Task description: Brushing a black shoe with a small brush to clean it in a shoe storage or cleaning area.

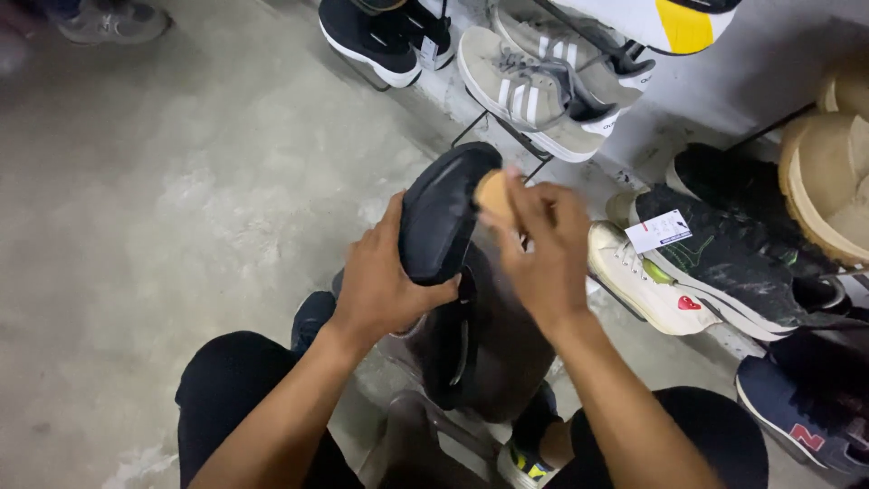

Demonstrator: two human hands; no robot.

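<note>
Your left hand (380, 290) clamps the black shoe (444, 217), your right hand (543, 249) presses a tan brush (494, 195) to its sole, seemingly mid-scrub.

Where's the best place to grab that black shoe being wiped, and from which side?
Probably the middle of the black shoe, from the left, where the left hand already wraps it. The shoe is tilted sole-up, toe away from the person, and its waist looks narrow enough for a hand to close around. That leaves the right edge free for the right hand and its tan sponge.
</note>
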